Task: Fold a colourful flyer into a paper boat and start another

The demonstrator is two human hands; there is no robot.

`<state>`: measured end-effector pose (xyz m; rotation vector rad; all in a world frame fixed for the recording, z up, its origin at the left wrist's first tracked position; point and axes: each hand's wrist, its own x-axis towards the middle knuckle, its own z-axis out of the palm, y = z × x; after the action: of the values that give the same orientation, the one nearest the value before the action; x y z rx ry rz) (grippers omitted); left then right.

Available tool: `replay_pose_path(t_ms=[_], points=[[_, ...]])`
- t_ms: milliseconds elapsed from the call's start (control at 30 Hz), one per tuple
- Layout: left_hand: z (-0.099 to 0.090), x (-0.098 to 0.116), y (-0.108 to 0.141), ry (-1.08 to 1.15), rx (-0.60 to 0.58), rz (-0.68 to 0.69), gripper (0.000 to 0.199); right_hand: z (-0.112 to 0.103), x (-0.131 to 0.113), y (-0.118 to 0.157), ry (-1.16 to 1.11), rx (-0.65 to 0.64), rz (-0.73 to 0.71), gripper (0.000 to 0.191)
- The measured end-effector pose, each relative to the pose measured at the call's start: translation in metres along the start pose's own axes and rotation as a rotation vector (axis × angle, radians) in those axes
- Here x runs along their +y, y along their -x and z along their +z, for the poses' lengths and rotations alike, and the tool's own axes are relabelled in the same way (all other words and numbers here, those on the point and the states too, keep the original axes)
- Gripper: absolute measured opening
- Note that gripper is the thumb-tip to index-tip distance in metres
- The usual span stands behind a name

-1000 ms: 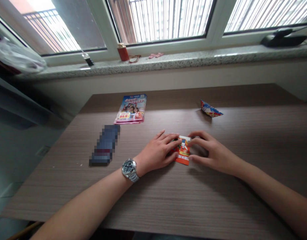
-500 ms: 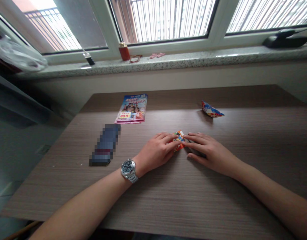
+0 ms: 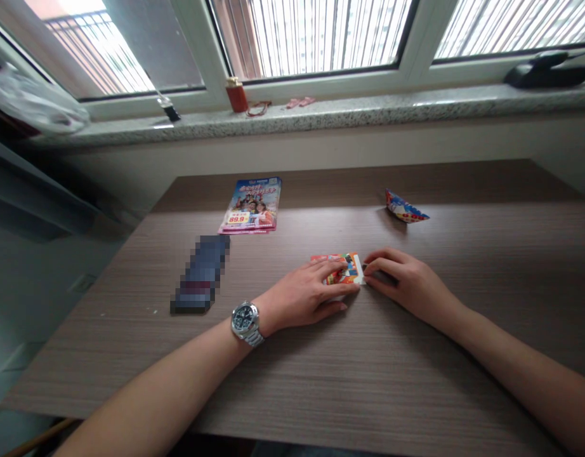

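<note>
A small orange, red and white printed paper (image 3: 354, 270) lies flat on the table, its left part covered by my fingers. My left hand (image 3: 311, 295), wearing a steel watch (image 3: 245, 320), rests flat over it with the fingers stretched out. At the paper's right edge, my right hand (image 3: 407, 279) has its fingers bent and the tips brought together on the white border. Farther back to the right stands a folded paper boat (image 3: 407, 208) in blue and red print, apart from both hands.
A stack of printed leaflets (image 3: 252, 206) lies at the back left of the wooden table (image 3: 292, 374). In front of it is a dark, pixelated flat object (image 3: 201, 276). Beyond the table runs a stone sill (image 3: 349, 114) bearing a red bottle-like item (image 3: 236, 96).
The printed paper now shows wider and flatter, reaching farther right. My left fingers have spread over it. My right fingers have gone from stretched out to bent at its edge.
</note>
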<state>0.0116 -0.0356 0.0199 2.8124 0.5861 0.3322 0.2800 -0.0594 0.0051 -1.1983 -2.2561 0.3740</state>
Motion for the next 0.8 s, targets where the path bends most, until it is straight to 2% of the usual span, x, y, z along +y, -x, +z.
replay_pose_path(t_ms=[167,367,600,800], points=[[0.005,0.000,0.000,0.004,0.029,-0.028,0.047,0.002,0.003,0.000,0.002,-0.007,-0.016,0.009],[0.004,0.002,0.000,0.003,0.009,-0.030,0.045,0.004,0.004,-0.002,0.003,-0.020,-0.018,0.008],[0.003,0.003,0.000,0.014,0.037,-0.033,0.043,0.008,0.007,-0.012,0.026,0.037,0.009,0.009],[0.004,0.003,0.000,0.014,0.040,-0.029,0.042,0.007,0.007,-0.021,0.035,0.027,0.015,0.010]])
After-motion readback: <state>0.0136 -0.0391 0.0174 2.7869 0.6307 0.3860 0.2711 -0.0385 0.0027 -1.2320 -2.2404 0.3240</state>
